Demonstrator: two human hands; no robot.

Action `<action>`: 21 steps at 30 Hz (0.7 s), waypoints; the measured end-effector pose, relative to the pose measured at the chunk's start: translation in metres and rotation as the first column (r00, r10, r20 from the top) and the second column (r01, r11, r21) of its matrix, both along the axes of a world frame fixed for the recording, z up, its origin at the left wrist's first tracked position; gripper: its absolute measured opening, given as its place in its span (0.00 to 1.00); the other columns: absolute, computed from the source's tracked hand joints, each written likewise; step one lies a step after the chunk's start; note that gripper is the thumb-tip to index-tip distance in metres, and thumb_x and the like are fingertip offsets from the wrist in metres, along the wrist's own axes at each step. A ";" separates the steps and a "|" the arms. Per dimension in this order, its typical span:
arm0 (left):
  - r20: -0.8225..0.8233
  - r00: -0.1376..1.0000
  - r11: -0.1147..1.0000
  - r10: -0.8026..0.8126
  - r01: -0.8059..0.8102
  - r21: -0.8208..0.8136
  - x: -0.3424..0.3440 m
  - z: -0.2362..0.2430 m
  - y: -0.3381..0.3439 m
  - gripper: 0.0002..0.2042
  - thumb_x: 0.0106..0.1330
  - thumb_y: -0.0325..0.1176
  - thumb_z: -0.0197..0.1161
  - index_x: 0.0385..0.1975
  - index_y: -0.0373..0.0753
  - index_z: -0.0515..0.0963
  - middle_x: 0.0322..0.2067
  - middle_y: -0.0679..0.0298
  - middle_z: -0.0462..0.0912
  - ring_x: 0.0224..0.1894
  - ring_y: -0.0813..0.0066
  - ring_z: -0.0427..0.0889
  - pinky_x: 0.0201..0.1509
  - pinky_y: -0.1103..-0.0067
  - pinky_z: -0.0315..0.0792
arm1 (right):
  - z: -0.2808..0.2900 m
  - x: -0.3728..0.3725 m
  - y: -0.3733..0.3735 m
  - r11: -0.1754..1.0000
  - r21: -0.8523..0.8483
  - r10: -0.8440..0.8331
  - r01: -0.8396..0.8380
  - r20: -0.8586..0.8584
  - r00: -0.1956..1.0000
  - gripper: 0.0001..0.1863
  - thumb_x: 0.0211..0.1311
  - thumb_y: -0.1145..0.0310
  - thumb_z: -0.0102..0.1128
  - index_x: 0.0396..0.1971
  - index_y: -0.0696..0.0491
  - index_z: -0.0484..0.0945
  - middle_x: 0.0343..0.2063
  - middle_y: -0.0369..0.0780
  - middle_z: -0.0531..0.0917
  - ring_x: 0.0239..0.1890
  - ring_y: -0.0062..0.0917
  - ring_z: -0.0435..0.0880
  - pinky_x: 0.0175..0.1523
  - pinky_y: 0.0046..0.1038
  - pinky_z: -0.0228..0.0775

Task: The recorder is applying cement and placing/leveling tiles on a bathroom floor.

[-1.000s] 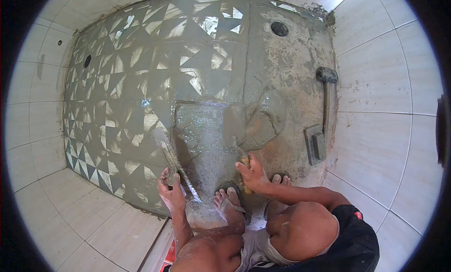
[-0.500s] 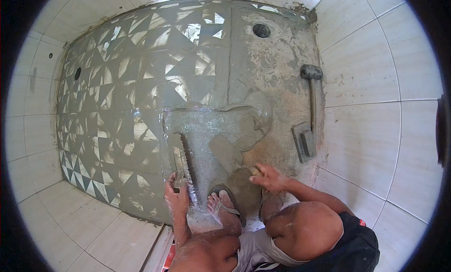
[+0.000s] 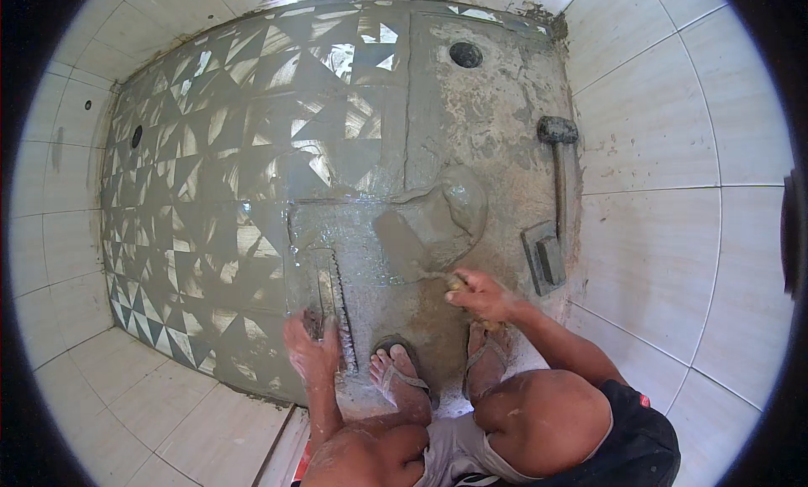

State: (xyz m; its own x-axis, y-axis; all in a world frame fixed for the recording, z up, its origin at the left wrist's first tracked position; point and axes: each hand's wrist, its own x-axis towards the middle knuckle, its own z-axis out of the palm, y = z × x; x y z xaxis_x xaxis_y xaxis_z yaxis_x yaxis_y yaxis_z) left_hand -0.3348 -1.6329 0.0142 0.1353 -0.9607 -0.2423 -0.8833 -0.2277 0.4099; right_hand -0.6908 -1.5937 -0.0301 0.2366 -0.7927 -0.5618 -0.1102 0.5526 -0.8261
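My right hand (image 3: 481,297) is closed round the handle of a trowel, its grey rectangular blade (image 3: 401,244) lying against the wet mortar (image 3: 349,222) in front of my feet. Beyond the blade, a thicker heap of mortar (image 3: 463,202) curves toward the bare floor. My left hand (image 3: 312,344) grips a notched trowel (image 3: 338,310); its toothed edge faces right, beside my left foot. That trowel's handle is mostly hidden by my fingers.
Triangle-patterned tiles (image 3: 202,167), smeared with grey mortar, cover the left floor. A mallet (image 3: 558,131) and a grey float (image 3: 544,258) lie along the right wall. A round drain hole (image 3: 465,55) opens in the rough floor at the back. Sandalled feet (image 3: 401,373) stand close in.
My right hand and its trowel have moved forward over the mortar, and the heap's near edge looks reshaped. My left hand has shifted slightly back and left, turning the notched trowel more upright in view.
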 end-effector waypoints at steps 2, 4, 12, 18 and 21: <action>0.114 0.975 0.944 -0.190 0.214 -0.252 0.007 -0.005 -0.026 0.25 0.61 0.38 0.71 0.57 0.36 0.75 0.56 0.46 0.77 0.60 0.45 0.74 0.65 0.60 0.69 | 0.020 0.021 -0.018 0.993 0.114 0.019 -0.022 0.029 0.999 0.21 0.67 0.57 0.64 0.46 0.60 0.74 0.33 0.35 0.77 0.37 0.19 0.74 0.43 0.28 0.70; 0.054 0.948 0.879 -0.314 0.312 -0.361 -0.001 -0.012 -0.071 0.25 0.62 0.38 0.70 0.58 0.36 0.74 0.60 0.46 0.74 0.64 0.45 0.71 0.68 0.59 0.65 | 0.021 0.030 -0.024 0.973 0.222 0.046 -0.059 0.061 0.997 0.22 0.67 0.56 0.64 0.46 0.60 0.74 0.33 0.36 0.77 0.37 0.20 0.74 0.43 0.29 0.71; 0.254 0.866 0.843 -0.431 0.487 -0.229 -0.076 -0.054 -0.215 0.37 0.68 0.55 0.60 0.70 0.35 0.62 0.73 0.45 0.56 0.77 0.47 0.53 0.75 0.47 0.50 | -0.004 0.031 -0.025 0.999 0.049 0.015 -0.015 -0.010 1.000 0.34 0.66 0.55 0.64 0.62 0.66 0.68 0.37 0.39 0.81 0.41 0.22 0.78 0.49 0.30 0.74; 0.340 0.857 0.889 -0.388 0.445 -0.106 -0.073 -0.074 -0.223 0.46 0.69 0.66 0.50 0.76 0.35 0.51 0.76 0.44 0.48 0.79 0.49 0.44 0.76 0.42 0.39 | 0.017 0.011 -0.019 0.968 0.220 -0.131 0.119 0.043 0.990 0.26 0.68 0.58 0.62 0.56 0.62 0.72 0.40 0.36 0.81 0.45 0.21 0.77 0.53 0.28 0.71; 0.317 0.867 0.898 -0.384 0.431 -0.092 -0.083 -0.077 -0.225 0.47 0.68 0.66 0.51 0.76 0.35 0.49 0.77 0.44 0.47 0.80 0.49 0.42 0.76 0.41 0.36 | 0.003 -0.018 -0.006 0.977 0.085 -0.196 0.195 0.000 0.981 0.20 0.70 0.61 0.60 0.53 0.59 0.73 0.39 0.33 0.80 0.42 0.18 0.76 0.51 0.26 0.70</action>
State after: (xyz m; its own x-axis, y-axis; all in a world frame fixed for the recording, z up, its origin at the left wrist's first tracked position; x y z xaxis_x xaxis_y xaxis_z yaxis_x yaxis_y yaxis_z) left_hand -0.4174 -1.8578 -0.0629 -0.2367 -0.9667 -0.0972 -0.9662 0.2237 0.1284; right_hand -0.7092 -1.5994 -0.0276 0.0864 -0.7743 -0.6269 0.0133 0.6301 -0.7764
